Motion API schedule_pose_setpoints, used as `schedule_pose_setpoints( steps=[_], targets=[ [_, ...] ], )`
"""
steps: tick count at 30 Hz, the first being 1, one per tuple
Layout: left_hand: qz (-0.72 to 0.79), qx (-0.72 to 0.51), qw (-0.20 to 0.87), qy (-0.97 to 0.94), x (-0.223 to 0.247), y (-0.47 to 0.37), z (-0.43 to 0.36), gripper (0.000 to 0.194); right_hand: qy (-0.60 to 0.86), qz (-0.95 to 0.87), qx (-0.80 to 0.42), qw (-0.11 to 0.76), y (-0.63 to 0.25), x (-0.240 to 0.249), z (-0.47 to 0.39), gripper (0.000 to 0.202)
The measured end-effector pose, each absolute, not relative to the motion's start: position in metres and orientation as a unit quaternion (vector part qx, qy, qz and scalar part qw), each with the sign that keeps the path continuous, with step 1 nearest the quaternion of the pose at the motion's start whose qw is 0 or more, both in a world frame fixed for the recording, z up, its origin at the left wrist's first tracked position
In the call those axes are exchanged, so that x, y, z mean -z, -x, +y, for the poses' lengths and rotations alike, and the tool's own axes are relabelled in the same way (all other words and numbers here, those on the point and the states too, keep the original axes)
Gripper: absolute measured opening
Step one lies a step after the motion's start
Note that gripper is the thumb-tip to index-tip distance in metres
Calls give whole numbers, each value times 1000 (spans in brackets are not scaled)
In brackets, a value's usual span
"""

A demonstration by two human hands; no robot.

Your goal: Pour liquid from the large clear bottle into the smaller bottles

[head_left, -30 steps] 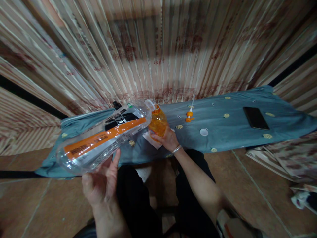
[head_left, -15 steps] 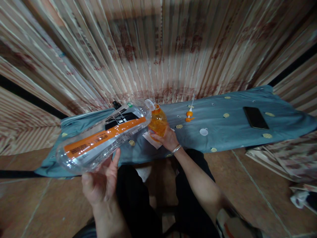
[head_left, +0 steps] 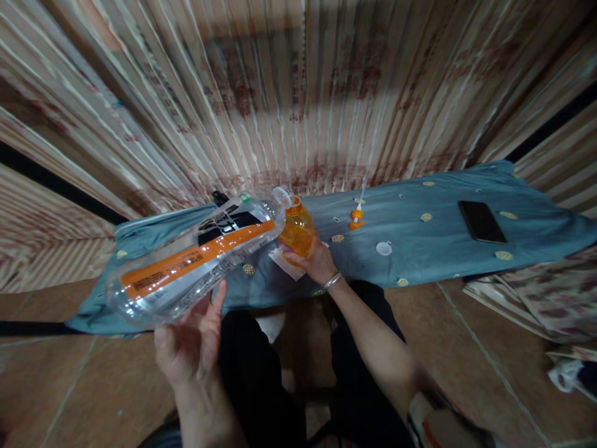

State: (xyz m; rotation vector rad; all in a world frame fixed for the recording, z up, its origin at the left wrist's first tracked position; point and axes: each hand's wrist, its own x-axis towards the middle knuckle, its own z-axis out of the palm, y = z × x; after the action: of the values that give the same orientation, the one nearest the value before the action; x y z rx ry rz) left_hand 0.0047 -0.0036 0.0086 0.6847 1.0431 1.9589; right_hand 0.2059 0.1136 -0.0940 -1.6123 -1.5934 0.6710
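Observation:
A large clear plastic bottle (head_left: 196, 258) with an orange, silver and black label lies tilted across my left hand (head_left: 191, 342), which supports it from below. Its white mouth is at the neck of a small orange bottle (head_left: 297, 231). Around the lower part of that bottle my right hand (head_left: 318, 261) is closed, with a bracelet on the wrist. The orange bottle has its top off and leans slightly above a pale paper (head_left: 288, 264). Whether liquid runs between the two mouths I cannot make out.
On the blue-green cloth (head_left: 420, 239) lie an orange pump head (head_left: 357, 218) with a clear tube, a white round cap (head_left: 384, 248) and a black phone (head_left: 481, 221). A small black object (head_left: 219, 198) stands behind the large bottle. A striped curtain (head_left: 298, 93) hangs behind.

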Motion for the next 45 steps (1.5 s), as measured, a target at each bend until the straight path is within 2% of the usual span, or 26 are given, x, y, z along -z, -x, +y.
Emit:
schedule_pose_setpoints(
  steps=[33, 45],
  targets=[
    [415, -770, 403, -270, -12, -6, -5, 67, 636, -626, -265, 365, -207, 87, 112, 74],
    [406, -776, 402, -266, -9, -5, -4, 73, 632, -627, -255, 378, -206, 92, 113, 73]
  ],
)
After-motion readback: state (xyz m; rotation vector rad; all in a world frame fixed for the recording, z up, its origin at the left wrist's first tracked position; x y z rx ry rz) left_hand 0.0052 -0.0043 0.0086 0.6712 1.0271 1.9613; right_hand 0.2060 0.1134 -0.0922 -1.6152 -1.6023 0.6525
